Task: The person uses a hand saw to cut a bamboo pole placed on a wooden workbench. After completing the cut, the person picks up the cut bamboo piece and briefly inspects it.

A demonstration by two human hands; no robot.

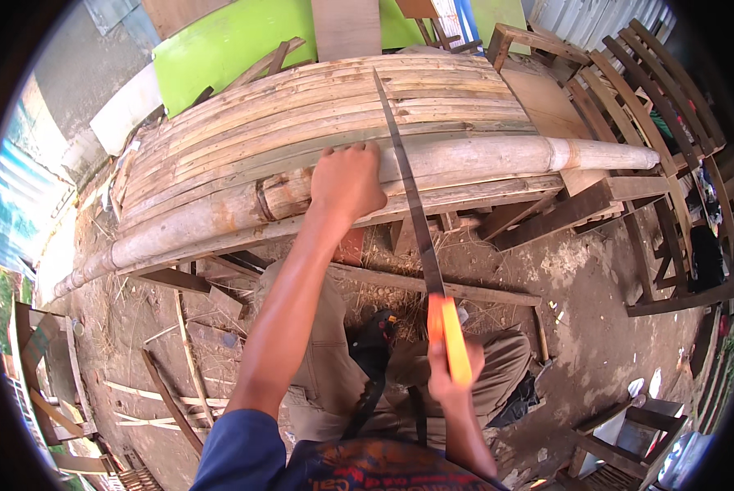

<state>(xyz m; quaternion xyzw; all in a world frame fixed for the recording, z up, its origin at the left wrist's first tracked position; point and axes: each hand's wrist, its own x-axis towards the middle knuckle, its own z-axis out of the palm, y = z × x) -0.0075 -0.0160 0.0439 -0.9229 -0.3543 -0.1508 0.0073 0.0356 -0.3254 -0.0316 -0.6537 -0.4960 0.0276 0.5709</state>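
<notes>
A long, thick bamboo pole (473,157) lies across the near edge of a slatted bamboo bench (301,106). My left hand (346,182) grips the pole from above near its middle, fingers wrapped over the top. In my right hand (454,368) is a hand saw (412,196), held by its orange and yellow handle. The dark blade runs away from me across the pole, just right of my left hand, with its tip above the slats. Whether the teeth have cut into the bamboo cannot be made out.
Wooden slatted chairs (661,106) stand to the right of the bench. A wooden beam (449,288) lies low in front of my legs. Loose bamboo strips (162,399) are scattered on the dirt floor at left. A small wooden frame (629,442) is at lower right.
</notes>
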